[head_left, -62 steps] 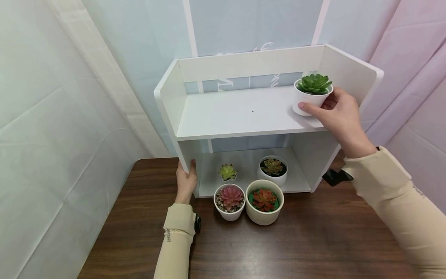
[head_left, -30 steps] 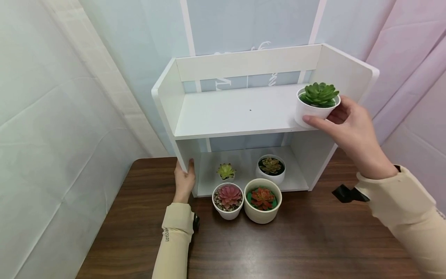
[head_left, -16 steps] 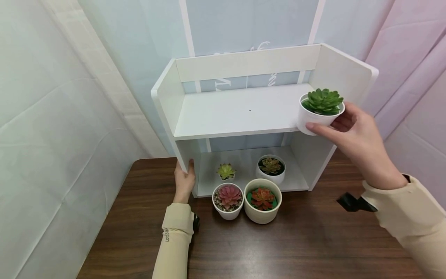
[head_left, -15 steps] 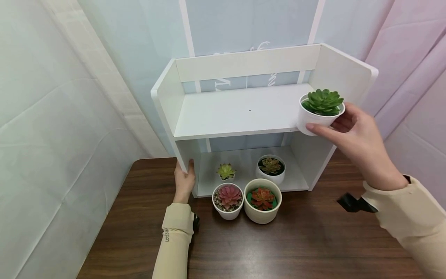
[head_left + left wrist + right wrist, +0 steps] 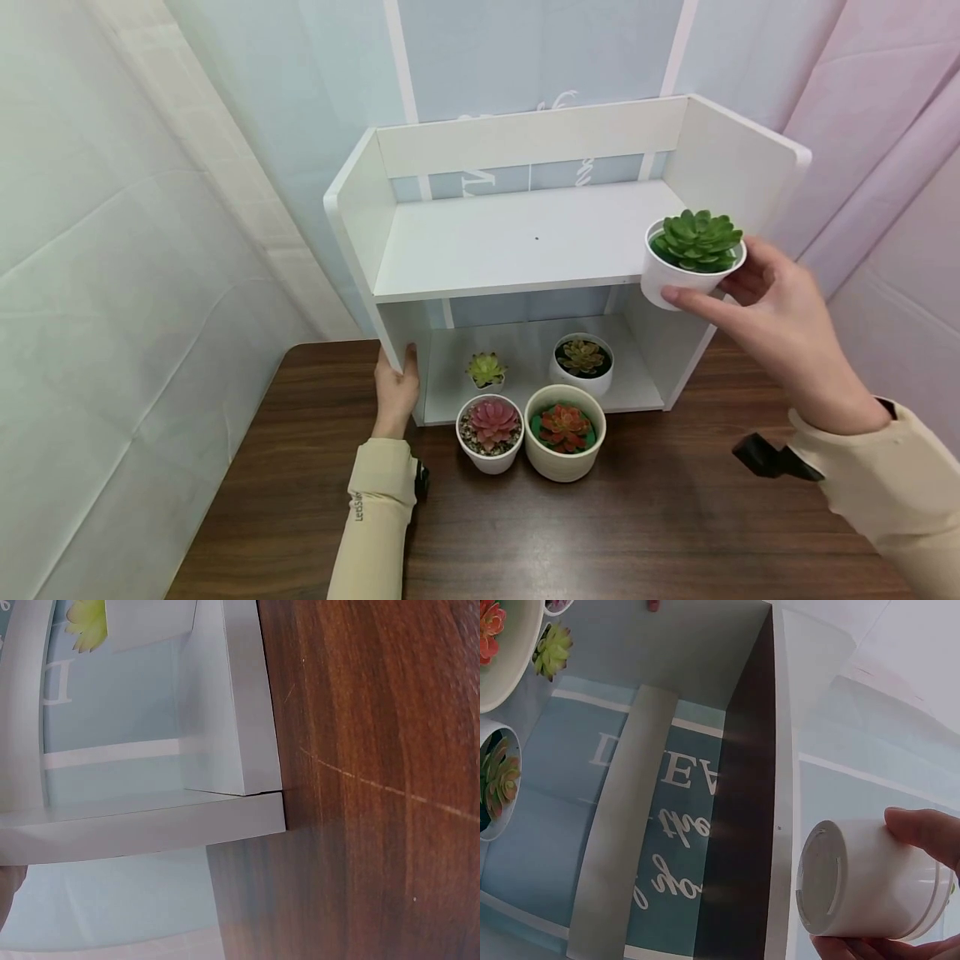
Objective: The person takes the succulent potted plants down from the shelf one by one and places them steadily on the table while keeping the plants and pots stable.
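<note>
My right hand (image 5: pixel 783 325) grips a white pot (image 5: pixel 678 279) holding a green succulent (image 5: pixel 697 240), thumb on the near side and fingers behind it. The pot is in front of the upper shelf's right end, and its bare underside (image 5: pixel 821 877) faces the right wrist view. With my left hand (image 5: pixel 397 387) I hold the left side panel of the white shelf unit (image 5: pixel 510 246) low down, thumb on the inner face. Only a sliver of that hand shows in the left wrist view; its other fingers are hidden behind the panel.
On the lower shelf stand a small yellow-green succulent (image 5: pixel 487 371) and a brownish succulent in a white pot (image 5: pixel 583 367). In front, on the dark wood table (image 5: pixel 480 533), are a pink succulent (image 5: pixel 491 433) and a red one in a cream pot (image 5: pixel 566 433). Light curtains hang around.
My right hand has drawn the green succulent's pot off the upper shelf, forward, down and slightly right. My left hand has stayed on the side panel.
</note>
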`<state>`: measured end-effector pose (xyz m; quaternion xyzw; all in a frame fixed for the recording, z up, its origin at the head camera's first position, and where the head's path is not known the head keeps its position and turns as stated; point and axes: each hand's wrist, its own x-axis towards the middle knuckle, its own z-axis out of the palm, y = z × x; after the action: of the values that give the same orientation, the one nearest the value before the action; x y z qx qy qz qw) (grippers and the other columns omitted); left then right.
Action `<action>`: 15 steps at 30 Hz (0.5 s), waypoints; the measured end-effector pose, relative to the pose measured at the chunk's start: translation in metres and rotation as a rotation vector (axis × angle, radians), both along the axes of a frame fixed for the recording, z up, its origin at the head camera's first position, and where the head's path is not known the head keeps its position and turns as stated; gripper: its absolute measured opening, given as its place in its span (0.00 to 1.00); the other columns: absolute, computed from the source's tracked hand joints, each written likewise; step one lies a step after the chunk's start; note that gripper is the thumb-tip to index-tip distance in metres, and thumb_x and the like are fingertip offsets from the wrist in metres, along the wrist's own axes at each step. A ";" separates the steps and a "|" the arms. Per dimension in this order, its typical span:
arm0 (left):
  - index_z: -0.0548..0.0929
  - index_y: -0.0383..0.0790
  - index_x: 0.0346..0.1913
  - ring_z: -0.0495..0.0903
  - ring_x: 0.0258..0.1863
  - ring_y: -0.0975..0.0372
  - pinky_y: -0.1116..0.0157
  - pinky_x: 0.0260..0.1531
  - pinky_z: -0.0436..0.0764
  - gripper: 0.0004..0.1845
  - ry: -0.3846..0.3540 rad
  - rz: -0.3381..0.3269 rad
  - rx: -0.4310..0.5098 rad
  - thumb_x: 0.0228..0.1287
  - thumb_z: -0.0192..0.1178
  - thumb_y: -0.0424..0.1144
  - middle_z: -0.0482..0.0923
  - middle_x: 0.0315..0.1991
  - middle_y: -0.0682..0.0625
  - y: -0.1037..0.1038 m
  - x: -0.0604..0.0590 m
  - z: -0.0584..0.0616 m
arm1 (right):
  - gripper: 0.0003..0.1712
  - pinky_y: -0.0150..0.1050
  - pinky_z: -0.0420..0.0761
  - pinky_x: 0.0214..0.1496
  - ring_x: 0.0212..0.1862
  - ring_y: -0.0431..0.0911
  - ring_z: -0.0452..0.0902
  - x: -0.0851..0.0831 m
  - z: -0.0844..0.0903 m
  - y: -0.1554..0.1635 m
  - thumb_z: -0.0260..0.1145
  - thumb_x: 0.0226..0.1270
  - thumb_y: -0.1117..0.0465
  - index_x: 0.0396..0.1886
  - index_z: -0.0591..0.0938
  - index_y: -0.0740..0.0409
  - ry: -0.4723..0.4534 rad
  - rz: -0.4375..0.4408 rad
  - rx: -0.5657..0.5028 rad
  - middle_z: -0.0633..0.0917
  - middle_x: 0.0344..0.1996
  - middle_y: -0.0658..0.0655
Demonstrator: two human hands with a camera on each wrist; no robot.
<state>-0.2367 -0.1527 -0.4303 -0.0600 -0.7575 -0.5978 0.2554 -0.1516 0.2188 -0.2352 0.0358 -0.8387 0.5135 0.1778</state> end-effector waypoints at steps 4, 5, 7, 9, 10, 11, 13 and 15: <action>0.63 0.32 0.67 0.68 0.63 0.42 0.41 0.60 0.67 0.22 -0.006 0.005 -0.001 0.73 0.47 0.31 0.68 0.61 0.31 0.000 0.001 0.000 | 0.34 0.17 0.74 0.47 0.49 0.28 0.77 0.003 -0.003 0.001 0.75 0.54 0.64 0.61 0.72 0.53 0.000 0.001 0.009 0.79 0.50 0.42; 0.63 0.32 0.67 0.68 0.63 0.42 0.41 0.60 0.67 0.22 -0.007 0.005 0.001 0.73 0.47 0.32 0.69 0.61 0.31 0.000 0.001 0.000 | 0.34 0.17 0.74 0.47 0.49 0.28 0.77 0.004 -0.003 0.001 0.75 0.54 0.64 0.61 0.72 0.53 -0.002 0.002 0.008 0.79 0.50 0.41; 0.63 0.32 0.67 0.68 0.63 0.42 0.42 0.60 0.67 0.22 -0.010 0.002 0.005 0.73 0.47 0.32 0.69 0.61 0.31 0.000 0.001 0.000 | 0.35 0.17 0.74 0.47 0.48 0.28 0.77 0.005 -0.005 0.001 0.75 0.54 0.64 0.62 0.72 0.53 -0.003 0.001 0.009 0.79 0.49 0.41; 0.63 0.32 0.67 0.68 0.63 0.42 0.42 0.60 0.67 0.22 -0.011 -0.001 0.009 0.73 0.48 0.32 0.69 0.61 0.32 0.000 0.001 0.000 | 0.35 0.17 0.74 0.45 0.48 0.27 0.77 0.006 -0.007 0.002 0.75 0.54 0.64 0.62 0.72 0.53 -0.003 0.000 0.008 0.80 0.48 0.40; 0.63 0.32 0.67 0.68 0.62 0.42 0.42 0.60 0.67 0.22 -0.011 -0.001 0.008 0.73 0.48 0.32 0.69 0.61 0.32 0.000 0.001 0.000 | 0.35 0.17 0.75 0.45 0.47 0.27 0.77 0.006 -0.008 0.002 0.75 0.54 0.65 0.62 0.72 0.53 -0.002 0.001 0.006 0.79 0.48 0.40; 0.63 0.32 0.67 0.68 0.62 0.42 0.42 0.60 0.67 0.22 -0.012 0.001 0.006 0.73 0.48 0.33 0.69 0.61 0.32 0.000 0.001 0.000 | 0.35 0.18 0.75 0.44 0.47 0.27 0.78 0.006 -0.009 0.003 0.75 0.54 0.66 0.62 0.72 0.53 -0.001 0.006 -0.002 0.80 0.48 0.39; 0.63 0.32 0.67 0.69 0.62 0.42 0.42 0.60 0.67 0.22 -0.012 0.002 0.004 0.73 0.48 0.32 0.69 0.61 0.32 0.000 0.001 -0.001 | 0.34 0.18 0.76 0.43 0.45 0.27 0.79 0.007 -0.011 0.004 0.74 0.54 0.66 0.61 0.72 0.52 0.000 0.006 -0.005 0.80 0.46 0.38; 0.63 0.32 0.67 0.69 0.62 0.42 0.42 0.60 0.67 0.22 -0.014 0.004 0.001 0.73 0.48 0.32 0.69 0.61 0.32 0.000 0.000 -0.001 | 0.33 0.19 0.76 0.42 0.45 0.28 0.79 0.008 -0.012 0.005 0.74 0.54 0.67 0.60 0.72 0.51 0.001 0.016 -0.021 0.81 0.46 0.38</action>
<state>-0.2363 -0.1526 -0.4313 -0.0540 -0.7590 -0.5982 0.2516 -0.1434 0.2240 -0.2474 0.0408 -0.8329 0.5237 0.1745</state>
